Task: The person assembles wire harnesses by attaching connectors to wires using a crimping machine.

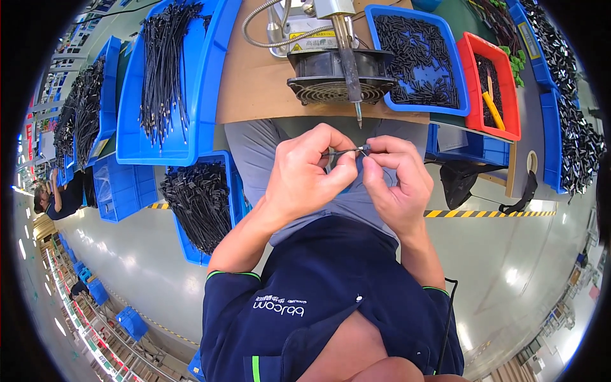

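In front of my lap both hands meet, just below the table's near edge. My left hand [304, 170] is closed, with a thin black cable [340, 153] pinched between thumb and forefinger. Against the cable's end, my right hand [402, 184] pinches a small dark piece [365, 149], perhaps a connector or sleeve; the fingers cover most of it. Whether the cable sits inside that piece I cannot tell. Just above the fingertips hangs the pointed tip of a soldering iron [351, 70], apart from them. Its stand holds it pointing down.
A black fan [340, 76] sits behind the iron on the brown board [254, 83]. Blue trays of black cables [164, 76] lie left. On the right are a blue tray of small black tubes [417, 57] and a red bin [512, 95] with a yellow-handled tool [493, 111].
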